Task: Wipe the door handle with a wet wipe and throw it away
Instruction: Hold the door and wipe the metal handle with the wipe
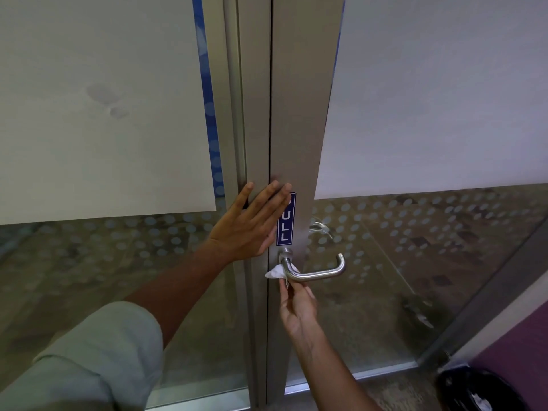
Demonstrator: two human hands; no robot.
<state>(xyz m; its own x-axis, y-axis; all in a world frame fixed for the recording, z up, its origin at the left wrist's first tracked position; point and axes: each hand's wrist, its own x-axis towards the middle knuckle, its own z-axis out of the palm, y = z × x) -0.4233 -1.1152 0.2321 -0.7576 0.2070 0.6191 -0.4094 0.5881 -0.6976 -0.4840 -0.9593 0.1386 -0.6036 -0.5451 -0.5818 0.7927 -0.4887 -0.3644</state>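
A steel lever door handle [321, 272] sticks out from the grey metal door frame [299, 120], just under a blue PULL sign [285, 221]. My right hand [298, 310] reaches up from below and pinches a crumpled white wet wipe [275, 273], pressed against the handle's neck near the frame. My left hand [252, 223] lies flat with fingers spread on the frame, above and left of the handle, partly covering the sign.
Frosted glass panels with dotted film flank the frame. A second handle [320, 226] shows through the glass on the far side. A bin with a black liner [477, 390] sits on the floor at the bottom right, something white inside.
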